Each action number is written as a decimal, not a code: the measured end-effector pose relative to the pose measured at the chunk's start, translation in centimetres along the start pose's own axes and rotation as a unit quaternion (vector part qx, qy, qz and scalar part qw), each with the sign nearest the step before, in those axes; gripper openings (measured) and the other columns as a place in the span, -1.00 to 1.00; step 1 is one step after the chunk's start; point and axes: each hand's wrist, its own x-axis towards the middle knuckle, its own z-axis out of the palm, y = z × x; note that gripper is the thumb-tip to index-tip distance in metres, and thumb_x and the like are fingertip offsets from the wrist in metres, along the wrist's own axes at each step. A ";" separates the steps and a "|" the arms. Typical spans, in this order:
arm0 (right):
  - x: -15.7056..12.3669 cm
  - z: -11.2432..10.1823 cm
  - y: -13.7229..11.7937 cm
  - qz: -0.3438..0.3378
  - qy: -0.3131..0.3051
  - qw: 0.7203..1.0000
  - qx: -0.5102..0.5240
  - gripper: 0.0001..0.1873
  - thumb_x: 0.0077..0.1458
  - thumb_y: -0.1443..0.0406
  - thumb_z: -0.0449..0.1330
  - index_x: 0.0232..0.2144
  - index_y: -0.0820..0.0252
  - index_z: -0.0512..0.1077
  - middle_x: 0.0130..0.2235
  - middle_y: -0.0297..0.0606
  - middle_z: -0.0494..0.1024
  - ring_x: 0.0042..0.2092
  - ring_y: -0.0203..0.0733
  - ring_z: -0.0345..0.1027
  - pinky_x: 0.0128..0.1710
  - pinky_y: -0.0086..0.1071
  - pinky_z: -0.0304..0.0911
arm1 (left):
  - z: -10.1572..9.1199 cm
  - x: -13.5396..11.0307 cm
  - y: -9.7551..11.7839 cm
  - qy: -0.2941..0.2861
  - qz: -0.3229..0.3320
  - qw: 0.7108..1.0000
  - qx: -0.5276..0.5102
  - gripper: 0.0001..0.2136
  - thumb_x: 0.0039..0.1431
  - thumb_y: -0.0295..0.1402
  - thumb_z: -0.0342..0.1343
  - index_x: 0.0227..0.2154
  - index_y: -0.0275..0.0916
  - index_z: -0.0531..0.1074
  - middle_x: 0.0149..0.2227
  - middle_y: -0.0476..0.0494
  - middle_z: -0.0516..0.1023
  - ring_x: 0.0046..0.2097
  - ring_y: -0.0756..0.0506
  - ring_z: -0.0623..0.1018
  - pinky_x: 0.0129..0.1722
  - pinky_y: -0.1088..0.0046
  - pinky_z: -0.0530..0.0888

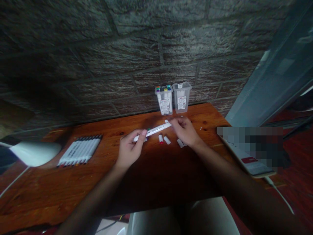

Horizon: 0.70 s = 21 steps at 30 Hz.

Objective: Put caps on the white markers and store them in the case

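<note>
A white marker (156, 130) is held slantwise above the wooden table, its right end higher in the view. My left hand (130, 148) is closed around its left end, thumb on top. At the other end, the fingers of my right hand (185, 130) pinch the marker's tip or cap; which of the two is hidden by the fingers. Below the marker lie a white cap with a red end (160, 139) and a plain white cap (167, 140). More whitish pieces (180, 143) lie under my right wrist, partly covered by it.
Two clear plastic boxes stand against the stone wall: one box with colour-capped markers (165, 106), and another box (181, 106) beside it. A row of markers (79, 150) lies at left near a white lamp (36, 153). A tablet-like device (254, 163) with a cable sits at right.
</note>
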 end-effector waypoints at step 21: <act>3.1 -4.3 -1.4 -0.023 0.274 0.955 0.110 -0.61 0.03 -0.03 0.23 -0.42 0.19 0.43 -0.65 -0.53 0.15 -0.61 -0.39 -0.10 -0.61 -0.45 -0.13 | -0.6 0.7 -2.6 0.012 -0.067 0.991 -0.113 -0.63 0.29 -0.12 -0.05 -0.03 -0.27 0.44 -0.58 0.04 0.40 -0.52 -0.01 0.40 -0.48 0.52 0.33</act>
